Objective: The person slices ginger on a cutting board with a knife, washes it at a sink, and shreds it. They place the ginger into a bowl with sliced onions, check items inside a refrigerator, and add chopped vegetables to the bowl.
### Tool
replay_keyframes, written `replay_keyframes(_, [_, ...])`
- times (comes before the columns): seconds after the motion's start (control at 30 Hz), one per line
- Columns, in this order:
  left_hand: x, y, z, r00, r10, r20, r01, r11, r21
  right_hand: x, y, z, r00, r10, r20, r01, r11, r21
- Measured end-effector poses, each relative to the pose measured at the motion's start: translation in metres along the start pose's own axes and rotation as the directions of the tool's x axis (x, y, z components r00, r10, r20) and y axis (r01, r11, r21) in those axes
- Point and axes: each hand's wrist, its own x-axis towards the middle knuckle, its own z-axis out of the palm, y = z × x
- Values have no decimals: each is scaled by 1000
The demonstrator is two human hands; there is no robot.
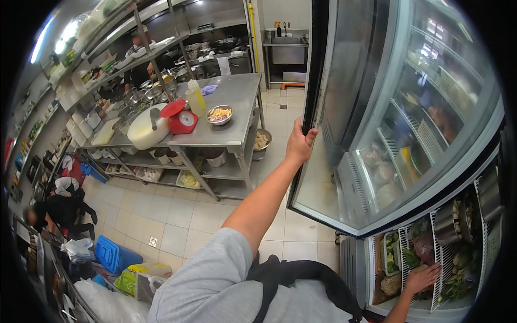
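Observation:
My left hand [301, 142] is closed round the edge of the glass fridge door [344, 177], which stands open. Low on the right, my right hand [423, 279] lies with its fingers extended at a white wire shelf [435, 258] inside the fridge, holding nothing that I can see. Just above its fingers is a reddish-purple vegetable [424, 248], with leafy greens [412, 257] beside it. Further along are a white basket of green items [391, 253], a bunch of greens [455, 288] and metal containers [448, 223].
A steel table [237, 97] at upper centre carries a red scale [180, 117], a bowl of chopped food [219, 114] and squeeze bottles [195, 97]. People [64, 210] are at the left and behind the shelving. A blue bin [116, 254] and bags stand lower left.

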Motion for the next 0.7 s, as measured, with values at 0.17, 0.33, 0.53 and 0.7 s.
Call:
replay_keyframes(0.17, [0, -2, 0, 1000, -1, 4, 1, 1000, 16, -3, 2, 7, 997, -30, -68, 30, 1000, 8])
replay_keyframes(0.33, [0, 0, -1, 1000, -13, 12, 13, 1000, 15, -1, -3, 2, 999, 43, 8, -42, 999, -18])
replay_keyframes(0.53, [-1, 2, 0, 1000, -20, 9, 20, 1000, 8, -2, -2, 9, 999, 49, 5, -49, 998, -27])
replay_keyframes(0.7, [-1, -6, 0, 1000, -23, 1, 23, 999, 33, -1, -7, -2, 999, 43, 26, -44, 999, 16])
